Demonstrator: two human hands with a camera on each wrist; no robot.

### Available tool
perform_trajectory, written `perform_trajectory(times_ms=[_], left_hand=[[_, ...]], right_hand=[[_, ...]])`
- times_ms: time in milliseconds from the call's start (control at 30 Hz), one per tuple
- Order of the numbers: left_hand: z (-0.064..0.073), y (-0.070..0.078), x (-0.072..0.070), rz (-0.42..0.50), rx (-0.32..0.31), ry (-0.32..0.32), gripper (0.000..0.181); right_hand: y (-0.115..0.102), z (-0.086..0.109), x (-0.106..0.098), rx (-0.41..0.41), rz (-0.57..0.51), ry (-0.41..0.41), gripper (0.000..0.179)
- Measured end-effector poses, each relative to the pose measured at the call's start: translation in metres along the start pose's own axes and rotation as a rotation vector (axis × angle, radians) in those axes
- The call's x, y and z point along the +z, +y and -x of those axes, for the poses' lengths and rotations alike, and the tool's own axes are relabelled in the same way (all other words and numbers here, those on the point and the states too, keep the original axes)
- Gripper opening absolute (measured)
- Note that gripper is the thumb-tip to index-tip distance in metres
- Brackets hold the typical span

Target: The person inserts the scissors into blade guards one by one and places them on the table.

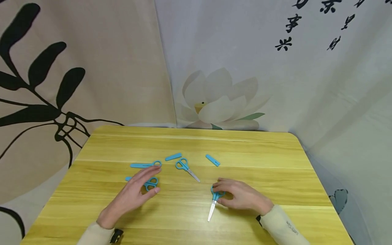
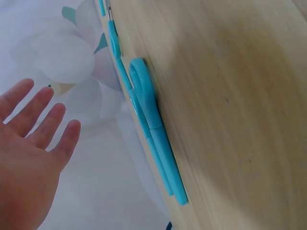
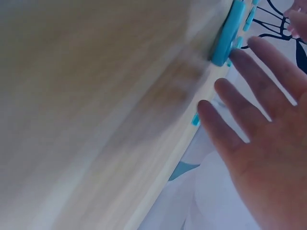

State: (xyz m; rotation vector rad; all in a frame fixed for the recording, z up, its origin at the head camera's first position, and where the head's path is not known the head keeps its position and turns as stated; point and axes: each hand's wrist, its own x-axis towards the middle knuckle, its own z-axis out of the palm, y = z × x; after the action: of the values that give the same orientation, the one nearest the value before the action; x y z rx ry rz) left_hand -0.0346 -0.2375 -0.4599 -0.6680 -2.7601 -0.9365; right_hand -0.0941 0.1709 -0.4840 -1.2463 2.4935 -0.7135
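Near sheathed scissors [image 1: 147,185] lie partly hidden under the left hand [image 1: 134,192]; far sheathed scissors [image 1: 141,165] lie just past its fingertips. Covers on, so no bare blade under that palm. Left grip is wide: fingers extended, apart from both pairs in the wrist view, carrying nothing. Right of its fingertips, the first loose sheath [image 1: 173,157] sits near the middle scissors [image 1: 186,167]; that blade is bare, its tip angled toward the right-hand side. Second loose sheath [image 1: 212,160] lies beyond the right hand [image 1: 242,196], apart from its fingertips. Right-hand scissors [image 1: 215,196] are at that hand's fingertips, handle end under them, bare blade pointing toward the person. Reads as sensible placement: fingers at the loops, off the edge. Right grip is wide too, fingers mostly straight and spread in the wrist view; can't tell if they touch the handle. All pairs lie flat on the table [image 1: 183,224], which probably bears their weight.
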Motion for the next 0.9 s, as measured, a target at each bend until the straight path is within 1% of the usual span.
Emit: perform_trajectory(times_ms=[133,267,367,533,633,700,900], left_hand=[[0.002,-0.002,0.001,0.005,-0.007,-0.003,0.059],[0.003,-0.003,0.002,0.008,-0.011,-0.004,0.059],[0.003,-0.004,0.004,0.010,-0.009,-0.002,0.059],[0.003,-0.002,0.007,0.007,-0.002,-0.015,0.059],[0.004,-0.001,0.007,0.014,0.002,-0.016,0.059],[0.004,-0.001,0.007,0.015,0.006,-0.010,0.058],[0.003,-0.001,0.004,0.007,0.011,-0.001,0.059]], right_hand=[[0.004,0.008,-0.001,-0.019,0.018,0.068,0.033],[0.003,0.011,-0.003,0.000,0.012,0.094,0.036],[0.002,0.007,-0.001,-0.021,-0.008,0.078,0.043],[0.005,-0.005,0.007,-0.127,-0.029,-0.009,0.046],[0.006,-0.009,0.009,-0.169,-0.025,-0.047,0.044],[0.007,-0.010,0.010,-0.178,-0.013,-0.054,0.042],[0.006,-0.015,0.009,-0.203,-0.003,-0.028,0.030]])
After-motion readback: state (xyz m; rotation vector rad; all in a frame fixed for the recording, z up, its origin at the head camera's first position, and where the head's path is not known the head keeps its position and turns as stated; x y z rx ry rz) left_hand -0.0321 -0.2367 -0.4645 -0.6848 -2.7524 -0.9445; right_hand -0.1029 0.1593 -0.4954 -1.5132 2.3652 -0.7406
